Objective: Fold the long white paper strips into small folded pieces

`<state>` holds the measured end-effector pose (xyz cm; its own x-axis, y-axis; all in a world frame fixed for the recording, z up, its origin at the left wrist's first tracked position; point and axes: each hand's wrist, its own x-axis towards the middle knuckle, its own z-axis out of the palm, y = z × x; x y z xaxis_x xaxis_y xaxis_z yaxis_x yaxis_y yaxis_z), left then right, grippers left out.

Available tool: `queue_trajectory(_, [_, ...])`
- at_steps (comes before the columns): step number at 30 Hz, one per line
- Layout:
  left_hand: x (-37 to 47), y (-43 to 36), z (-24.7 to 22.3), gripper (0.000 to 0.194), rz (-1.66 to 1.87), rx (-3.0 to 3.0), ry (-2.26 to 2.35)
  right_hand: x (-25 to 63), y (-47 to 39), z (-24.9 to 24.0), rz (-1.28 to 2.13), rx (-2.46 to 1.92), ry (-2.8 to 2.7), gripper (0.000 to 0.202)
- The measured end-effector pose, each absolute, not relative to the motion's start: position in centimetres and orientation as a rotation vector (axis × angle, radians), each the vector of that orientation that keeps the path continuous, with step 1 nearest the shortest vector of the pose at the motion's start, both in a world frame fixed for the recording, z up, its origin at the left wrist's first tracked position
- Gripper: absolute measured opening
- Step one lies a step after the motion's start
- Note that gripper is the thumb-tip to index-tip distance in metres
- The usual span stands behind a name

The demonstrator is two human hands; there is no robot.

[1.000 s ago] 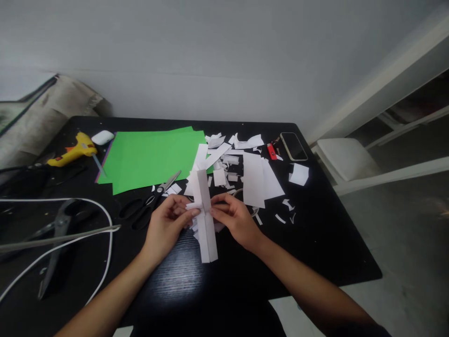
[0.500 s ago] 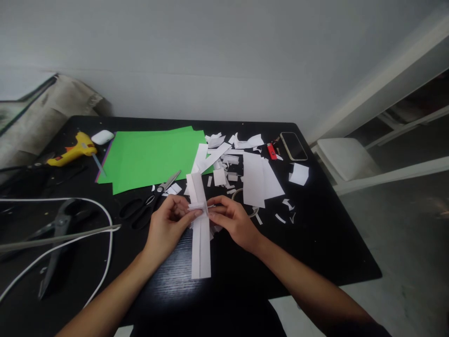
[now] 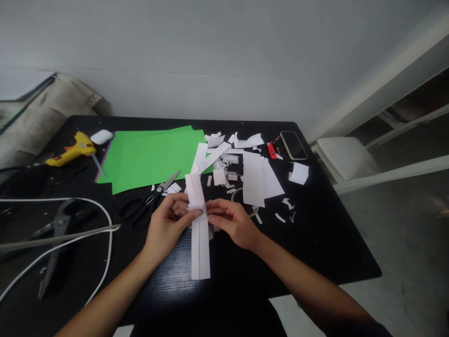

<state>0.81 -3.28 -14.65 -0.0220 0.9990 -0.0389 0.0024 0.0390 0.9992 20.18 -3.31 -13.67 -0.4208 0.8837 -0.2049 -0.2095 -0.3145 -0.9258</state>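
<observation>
A long folded white paper strip (image 3: 200, 250) runs lengthwise between my hands, with a smaller folded piece across its middle. My left hand (image 3: 169, 220) is closed on the paper from the left, its thumb pressed over the cross piece. From the right, my right hand (image 3: 233, 220) pinches the paper's edge at the same height, thumb and fingers together. The fingertips behind the paper are partly hidden. Behind the strip lie white paper scraps (image 3: 219, 177), and black-handled scissors (image 3: 159, 189) rest just beyond my left hand.
Green sheets (image 3: 150, 157) lie at the back of the black table (image 3: 315, 248). A yellow glue gun (image 3: 75, 150), white cable (image 3: 111, 243) and large shears (image 3: 58, 238) are at left. A phone (image 3: 293, 145), red lighter (image 3: 271, 150) and tape roll (image 3: 253, 213) are at right.
The small cross piece no longer sticks out to the right of the strip as it did. The strip and my hands have shifted very slightly left.
</observation>
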Motion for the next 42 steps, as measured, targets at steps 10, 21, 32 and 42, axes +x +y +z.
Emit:
queue_trajectory(10, [0.41, -3.44, -14.37, 0.020, 1.127, 1.250, 1.294, 20.30, -3.22, -13.50, 1.825, -0.892, -1.162, 0.025])
queue_trajectory(21, [0.53, -3.66, -14.12, 0.015, 1.132, 1.300, 1.212, 20.04, -3.45, -13.85, 1.728, -1.085, -1.116, 0.031])
queue_trajectory(32, [0.46, -3.53, -14.04, 0.016, 1.083, 1.277, 1.198, 20.09, -3.37, -14.01, 1.790, -1.048, -1.094, 0.032])
queue_trajectory(42, [0.48, -3.65, -13.87, 0.017, 1.092, 1.284, 1.183, 20.02, -3.42, -13.59, 1.704, -1.076, -1.114, 0.027])
